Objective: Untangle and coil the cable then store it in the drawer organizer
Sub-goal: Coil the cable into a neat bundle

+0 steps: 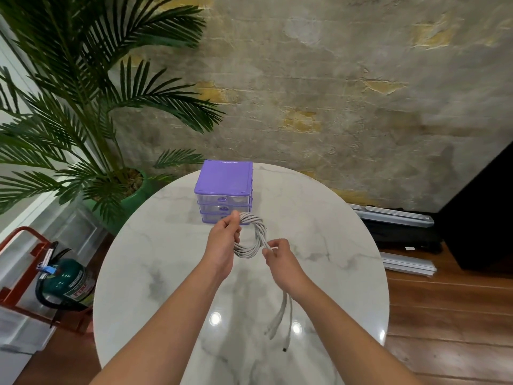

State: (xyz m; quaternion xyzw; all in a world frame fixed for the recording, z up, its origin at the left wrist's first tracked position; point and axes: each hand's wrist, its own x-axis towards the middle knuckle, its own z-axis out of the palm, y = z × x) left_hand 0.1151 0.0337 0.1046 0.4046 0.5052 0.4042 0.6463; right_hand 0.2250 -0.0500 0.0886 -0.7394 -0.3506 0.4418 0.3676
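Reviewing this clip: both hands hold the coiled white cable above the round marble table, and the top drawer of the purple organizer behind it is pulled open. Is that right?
Not quite. The head view shows all the drawers of the purple organizer closed. The rest holds: the left hand grips the coiled white cable, the right hand pinches a strand of it, above the round marble table.

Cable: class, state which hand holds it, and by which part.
Both. The left hand grips the cable at the coil's upper left; the right hand pinches the strand leaving the coil's lower right.
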